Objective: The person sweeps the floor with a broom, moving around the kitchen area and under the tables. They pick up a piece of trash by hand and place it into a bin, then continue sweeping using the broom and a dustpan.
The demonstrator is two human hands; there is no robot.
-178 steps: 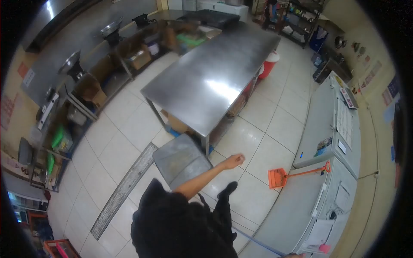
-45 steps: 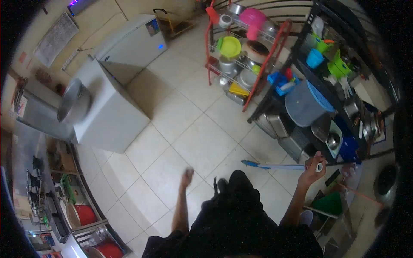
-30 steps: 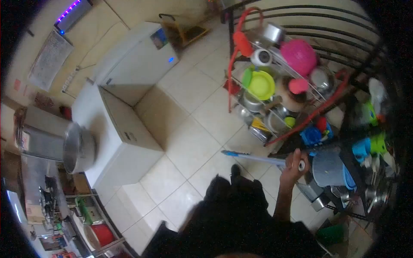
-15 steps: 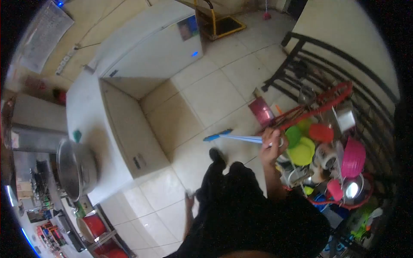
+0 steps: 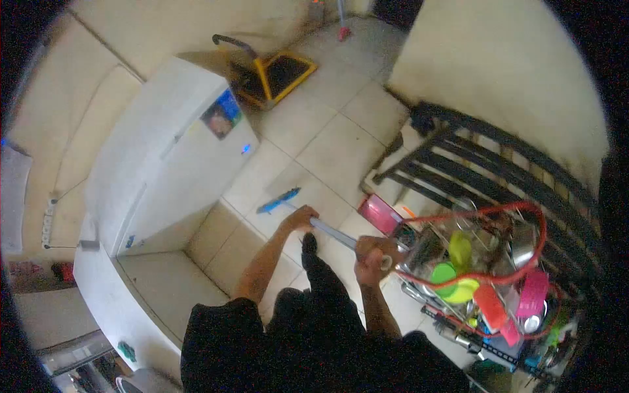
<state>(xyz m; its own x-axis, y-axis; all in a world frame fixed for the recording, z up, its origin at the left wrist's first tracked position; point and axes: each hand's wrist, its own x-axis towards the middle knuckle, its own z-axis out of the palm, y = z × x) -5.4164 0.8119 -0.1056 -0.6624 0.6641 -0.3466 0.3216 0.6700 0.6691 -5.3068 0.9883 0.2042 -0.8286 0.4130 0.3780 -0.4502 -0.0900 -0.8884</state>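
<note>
A pale stick [image 5: 335, 234] ends in a blue head [image 5: 279, 200] that rests on the tiled floor. My left hand [image 5: 300, 219] is closed round the stick near its middle. Higher up, close to its upper end, my right hand [image 5: 375, 259] grips the same stick. Just right of my right hand stands a red-rimmed rack [image 5: 485, 213] filled with dishes and colored plastic ware. A pink box [image 5: 380, 215] lies on the floor beyond my right hand.
White freezer-like cabinets [image 5: 173, 157] stand at the left. A yellow-framed trolley [image 5: 283, 73] is on the floor ahead. Black metal slats [image 5: 504, 164] lean along the right wall. A red-headed broom [image 5: 344, 33] stands at the far end.
My left hand has risen from beside my leg and taken hold of the stick. The view has turned, and the blue head appears further left.
</note>
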